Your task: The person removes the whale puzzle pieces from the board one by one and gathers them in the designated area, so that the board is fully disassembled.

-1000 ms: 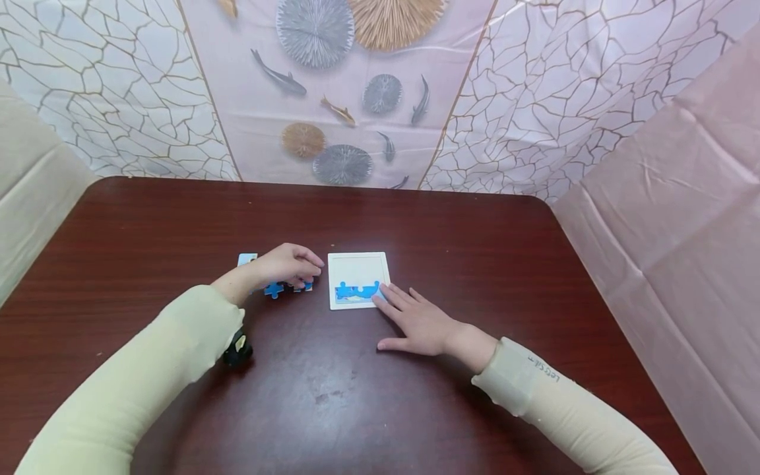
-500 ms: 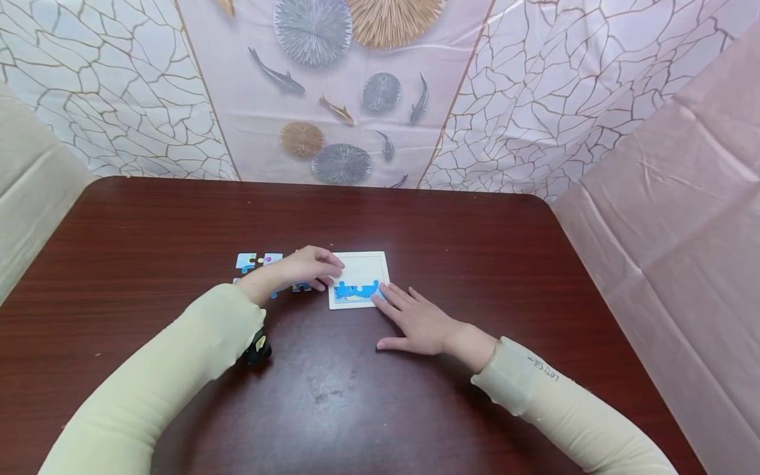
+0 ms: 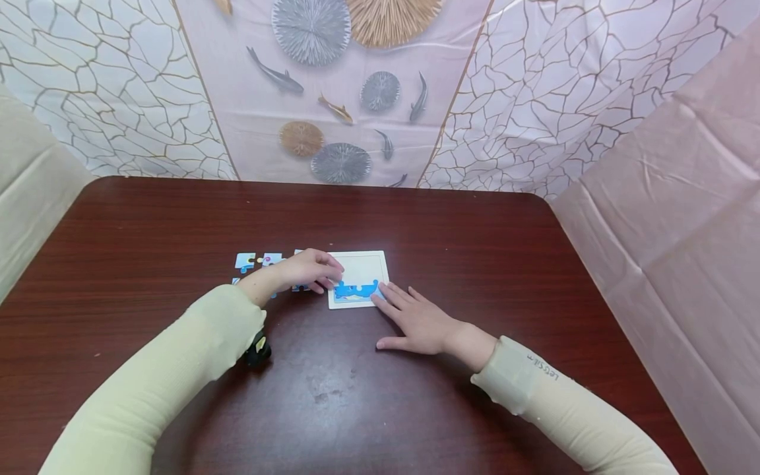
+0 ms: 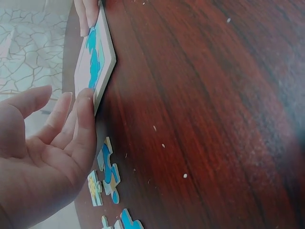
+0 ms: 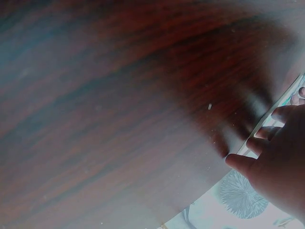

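A square white puzzle tray point(image 3: 362, 266) lies on the table, with a row of joined blue jigsaw pieces point(image 3: 355, 291) along its near side. My left hand point(image 3: 309, 268) reaches over the tray's left edge. In the left wrist view its fingers point(image 4: 86, 117) are loosely bent and spread, the thumb stands apart, and no piece shows between them. My right hand point(image 3: 424, 325) lies flat with straight fingers, their tips on the tray's lower right corner. Several loose jigsaw pieces point(image 3: 245, 261) lie left of the tray, partly hidden behind the left hand and wrist.
The dark red-brown wooden table point(image 3: 380, 402) spreads around the tray. A patterned cloth point(image 3: 368, 125) hangs behind its far edge. A small black device point(image 3: 258, 349) sits at the left wrist. Small pale specks point(image 4: 185, 176) dot the tabletop.
My left hand has moved right, from beside the loose pieces to the tray's left edge, and has barely moved in the last half second. The right hand has stayed in place.
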Tool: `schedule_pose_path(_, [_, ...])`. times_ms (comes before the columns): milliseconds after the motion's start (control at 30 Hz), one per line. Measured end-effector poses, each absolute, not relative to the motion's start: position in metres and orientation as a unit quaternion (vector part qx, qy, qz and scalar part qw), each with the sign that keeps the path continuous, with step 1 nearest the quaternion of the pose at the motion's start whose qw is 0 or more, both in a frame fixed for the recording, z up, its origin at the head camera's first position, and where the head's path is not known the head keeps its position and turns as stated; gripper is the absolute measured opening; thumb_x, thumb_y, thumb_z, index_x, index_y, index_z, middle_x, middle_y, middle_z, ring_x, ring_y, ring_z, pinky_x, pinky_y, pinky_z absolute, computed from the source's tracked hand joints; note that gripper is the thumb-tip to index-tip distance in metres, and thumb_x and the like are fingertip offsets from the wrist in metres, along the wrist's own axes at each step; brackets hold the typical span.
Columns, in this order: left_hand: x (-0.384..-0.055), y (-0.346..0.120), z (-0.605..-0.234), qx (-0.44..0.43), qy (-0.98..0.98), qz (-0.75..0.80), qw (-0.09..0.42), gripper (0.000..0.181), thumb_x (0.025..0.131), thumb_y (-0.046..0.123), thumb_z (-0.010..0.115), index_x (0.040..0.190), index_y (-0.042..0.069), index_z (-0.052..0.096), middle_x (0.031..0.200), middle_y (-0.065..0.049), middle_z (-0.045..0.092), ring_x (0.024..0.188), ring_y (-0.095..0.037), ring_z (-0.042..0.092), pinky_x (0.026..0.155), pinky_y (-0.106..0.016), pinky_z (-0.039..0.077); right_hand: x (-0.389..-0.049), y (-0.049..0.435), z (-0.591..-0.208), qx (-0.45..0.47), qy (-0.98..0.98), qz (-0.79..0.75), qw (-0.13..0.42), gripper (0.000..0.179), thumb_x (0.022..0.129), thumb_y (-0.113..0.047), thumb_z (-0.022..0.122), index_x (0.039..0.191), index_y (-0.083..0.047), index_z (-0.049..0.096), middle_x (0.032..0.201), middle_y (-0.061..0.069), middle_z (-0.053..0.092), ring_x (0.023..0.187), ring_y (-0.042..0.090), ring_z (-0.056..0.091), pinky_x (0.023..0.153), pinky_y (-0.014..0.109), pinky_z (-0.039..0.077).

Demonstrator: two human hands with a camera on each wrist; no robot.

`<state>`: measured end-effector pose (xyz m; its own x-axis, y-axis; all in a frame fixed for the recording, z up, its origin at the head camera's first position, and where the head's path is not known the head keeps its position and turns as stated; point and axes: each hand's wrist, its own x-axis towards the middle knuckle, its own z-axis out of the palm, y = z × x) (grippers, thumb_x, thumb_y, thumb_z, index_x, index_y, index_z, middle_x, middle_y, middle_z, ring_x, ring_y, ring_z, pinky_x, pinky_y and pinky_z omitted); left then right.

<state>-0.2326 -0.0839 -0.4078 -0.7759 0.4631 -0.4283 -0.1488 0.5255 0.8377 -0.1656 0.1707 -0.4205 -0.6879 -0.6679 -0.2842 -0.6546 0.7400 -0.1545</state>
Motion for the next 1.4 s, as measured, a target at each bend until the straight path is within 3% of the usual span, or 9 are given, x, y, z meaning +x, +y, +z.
schedule_pose_path(200, [-0.2338,-0.0833,-0.4087,0.104,0.824,0.465,0.306,0.036,0.093,0.02,0.056,0.123,0.001,0.057,0.11,-0.016,0.065,0.085,-0.016,0.062,0.072,-0.025,0.055,-0.1659,0.1703,-0.42,-0.361,0.918,-0.019,0.161,0.083,0.087,-0.064,0.045,0.15,-0.015,0.02,0.158,0.009,0.012,0.146,0.024,0.011,0.116,0.053,0.017])
schedule_pose_path(567, [-0.2308,-0.0776,-0.4093,0.106,0.827,0.473,0.283,0.034,0.088,0.01,0.06,0.119,-0.004,0.058,0.113,-0.02,0.064,0.089,-0.017,0.064,0.081,-0.031,0.056,-0.1655,0.1693,-0.4186,-0.365,0.918,-0.015,0.155,0.083,0.087,-0.063,0.046,0.149,-0.014,0.023,0.157,0.011,0.014,0.145,0.024,0.013,0.116,0.053,0.017])
schedule_pose_path(933, [-0.2274,-0.0767,-0.4101,0.096,0.819,0.482,0.297,0.037,0.086,0.007,0.061,0.12,-0.005,0.057,0.114,-0.019,0.064,0.08,-0.011,0.062,0.077,-0.026,0.056,-0.1651,0.1665,-0.4195,-0.367,0.919,-0.005,0.146,0.08,0.087,-0.064,0.046,0.149,-0.017,0.025,0.157,0.012,0.015,0.145,0.026,0.015,0.115,0.054,0.02])
schedule_pose_path(1167, [-0.2265,-0.0818,-0.4125,0.1,0.807,0.482,0.325,0.037,0.088,0.011,0.059,0.121,-0.006,0.054,0.082,-0.006,0.062,0.068,-0.011,0.056,0.071,-0.023,0.055,-0.1651,0.1669,-0.4206,-0.366,0.92,-0.002,0.141,0.08,0.087,-0.064,0.045,0.149,-0.018,0.025,0.157,0.011,0.015,0.145,0.026,0.015,0.115,0.054,0.02])
schedule_pose_path(1400, [-0.2245,-0.0821,-0.4169,0.09,0.798,0.498,0.329,0.036,0.089,0.009,0.059,0.12,-0.008,0.053,0.079,-0.004,0.063,0.065,-0.007,0.059,0.071,-0.024,0.057,-0.1645,0.1674,-0.42,-0.367,0.919,-0.009,0.14,0.081,0.087,-0.064,0.046,0.149,-0.018,0.025,0.157,0.011,0.014,0.145,0.026,0.015,0.114,0.054,0.02])
